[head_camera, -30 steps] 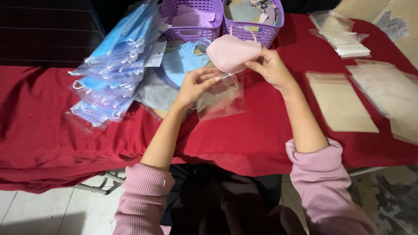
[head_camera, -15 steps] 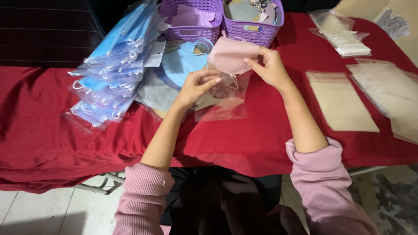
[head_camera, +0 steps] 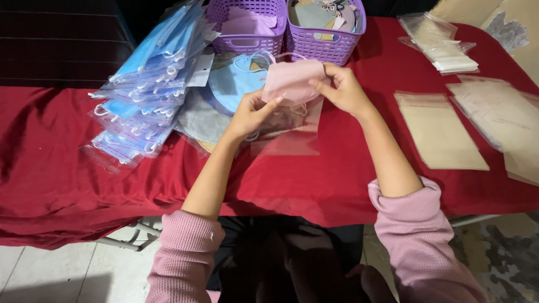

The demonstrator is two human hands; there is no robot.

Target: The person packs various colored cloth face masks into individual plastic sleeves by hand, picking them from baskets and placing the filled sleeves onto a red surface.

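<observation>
My left hand (head_camera: 251,114) and my right hand (head_camera: 341,90) both hold a folded pink face mask (head_camera: 289,82) above the red tablecloth (head_camera: 337,174). A clear plastic bag (head_camera: 292,132) hangs just under the mask, its mouth pinched in my left fingers; the mask's lower edge sits at the bag's opening. My right fingers grip the mask's right edge. Light blue and grey loose masks (head_camera: 230,90) lie beneath and behind my hands.
A stack of bagged blue masks (head_camera: 146,95) lies at the left. Two purple baskets (head_camera: 325,28) with masks stand at the back. Empty clear bags (head_camera: 438,132) lie at the right, more bag bundles (head_camera: 443,45) at the far right.
The mask has sunk a little toward the bag's mouth and both hands have shifted slightly; the bag hangs more upright under the mask.
</observation>
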